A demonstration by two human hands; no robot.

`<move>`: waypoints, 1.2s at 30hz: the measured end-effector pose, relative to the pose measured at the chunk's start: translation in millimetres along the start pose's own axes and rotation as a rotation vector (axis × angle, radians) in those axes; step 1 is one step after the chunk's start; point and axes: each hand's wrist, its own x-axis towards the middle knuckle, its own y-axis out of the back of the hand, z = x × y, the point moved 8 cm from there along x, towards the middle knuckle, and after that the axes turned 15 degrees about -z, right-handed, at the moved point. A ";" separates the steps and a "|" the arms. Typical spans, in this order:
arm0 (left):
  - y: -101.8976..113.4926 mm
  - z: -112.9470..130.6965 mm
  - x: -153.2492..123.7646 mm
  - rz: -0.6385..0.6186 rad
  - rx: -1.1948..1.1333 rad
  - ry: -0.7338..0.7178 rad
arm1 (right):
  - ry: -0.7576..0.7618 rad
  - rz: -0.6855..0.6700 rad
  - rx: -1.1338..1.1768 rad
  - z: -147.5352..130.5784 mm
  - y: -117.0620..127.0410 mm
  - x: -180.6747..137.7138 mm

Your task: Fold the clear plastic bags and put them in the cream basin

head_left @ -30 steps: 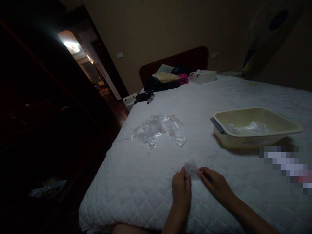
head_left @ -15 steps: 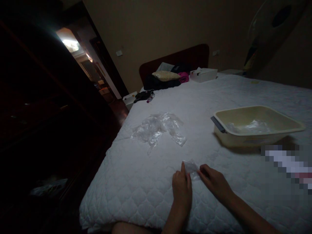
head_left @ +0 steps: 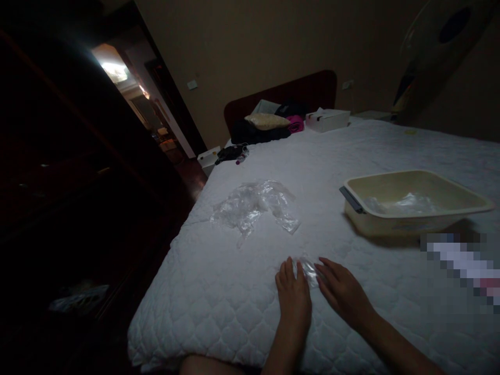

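A small clear plastic bag [head_left: 310, 272] lies on the white quilted bed between my two hands, near its front edge. My left hand [head_left: 292, 291] rests palm down on the bag's left side, fingers stretched out and slightly apart. From the right, my right hand [head_left: 340, 289] reaches in with extended, parted fingers, and its fingertips touch the bag's right edge. Farther out on the bed lies a loose heap of crumpled clear plastic bags [head_left: 253, 205]. More clear plastic sits inside a cream plastic basin [head_left: 394, 223] with a grey handle, to the right.
Beyond the heap, dark clothing [head_left: 258, 136], a beige pillow [head_left: 267, 122] and a white box [head_left: 328, 120] stand near the headboard [head_left: 316, 86]. A fan [head_left: 453, 26] is at the upper right. The bed's left side drops to a dark floor.
My left index finger no longer points out alone; the left fingers now spread over the bag. My right fingers have opened from a pinch. The bag looks more crumpled and flattened.
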 end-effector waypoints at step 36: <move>-16.2 -56.1 -7.1 -0.164 -1.409 0.239 | -0.139 -0.176 0.590 -1.3 32.8 30.8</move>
